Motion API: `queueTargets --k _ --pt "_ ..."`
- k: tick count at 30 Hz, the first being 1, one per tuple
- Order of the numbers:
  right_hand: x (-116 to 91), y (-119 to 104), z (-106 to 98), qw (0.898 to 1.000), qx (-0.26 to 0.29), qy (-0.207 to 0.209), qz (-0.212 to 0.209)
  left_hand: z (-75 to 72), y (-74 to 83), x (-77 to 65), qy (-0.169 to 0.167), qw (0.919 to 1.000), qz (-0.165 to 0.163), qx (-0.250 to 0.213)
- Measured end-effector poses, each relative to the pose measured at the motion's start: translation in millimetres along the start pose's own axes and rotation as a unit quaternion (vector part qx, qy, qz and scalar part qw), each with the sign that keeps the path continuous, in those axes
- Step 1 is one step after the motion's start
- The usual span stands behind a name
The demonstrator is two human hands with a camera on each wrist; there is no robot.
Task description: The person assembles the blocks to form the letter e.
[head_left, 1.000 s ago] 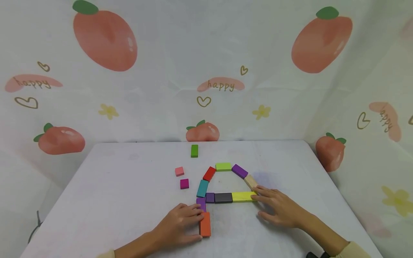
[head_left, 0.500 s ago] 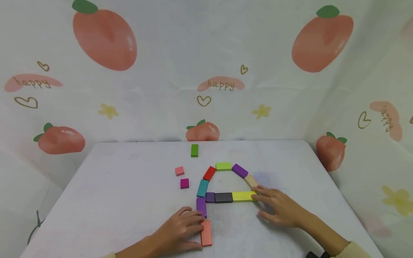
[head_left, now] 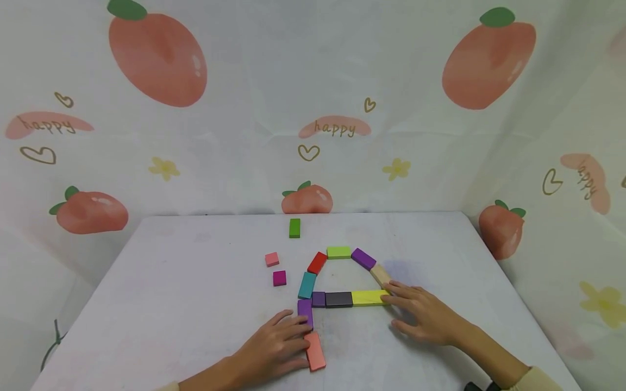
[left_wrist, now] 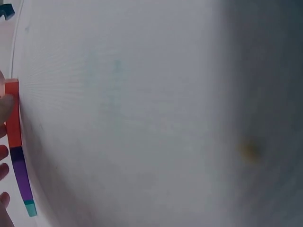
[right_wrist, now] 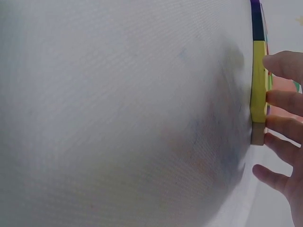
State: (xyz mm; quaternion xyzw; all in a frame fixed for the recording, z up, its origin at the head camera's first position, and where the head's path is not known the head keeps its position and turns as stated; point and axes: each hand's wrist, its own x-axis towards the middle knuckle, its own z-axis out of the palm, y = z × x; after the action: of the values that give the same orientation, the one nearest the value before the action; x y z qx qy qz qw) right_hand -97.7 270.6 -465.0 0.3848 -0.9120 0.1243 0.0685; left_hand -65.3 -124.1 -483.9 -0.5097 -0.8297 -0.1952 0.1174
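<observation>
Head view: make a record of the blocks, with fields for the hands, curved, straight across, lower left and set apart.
left hand: touching the salmon block
right hand: touching the yellow block
curved, left to right: teal block, red block, lime block, upper purple block, beige block
straight across, left to right: dark purple block, dark gray block, yellow block
lower left: lower purple block, salmon block
set apart: green block, pink block, magenta block

Thirteen blocks [head_left: 339, 253], two hands [head_left: 275, 344]
</observation>
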Motion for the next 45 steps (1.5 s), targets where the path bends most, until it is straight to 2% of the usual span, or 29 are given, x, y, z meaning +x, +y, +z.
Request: queueTargets --k 19,33,45 --pt "0.8 0.6 -1.0 1.000 0.005 0.006 -0.004 6.0 5.5 3.8 0.036 0.9991 -0.014 0.016" --pt "1.3 0.4 -0.8 1.000 0.008 0.000 0.003 5.8 8.2 7.4 0.021 0.9990 -0.031 0.022" --pt "1.6 0.4 -0.4 1.000 0.008 0.003 0.001 4.9 6.7 9.7 0.010 0.9992 -0.020 0.034"
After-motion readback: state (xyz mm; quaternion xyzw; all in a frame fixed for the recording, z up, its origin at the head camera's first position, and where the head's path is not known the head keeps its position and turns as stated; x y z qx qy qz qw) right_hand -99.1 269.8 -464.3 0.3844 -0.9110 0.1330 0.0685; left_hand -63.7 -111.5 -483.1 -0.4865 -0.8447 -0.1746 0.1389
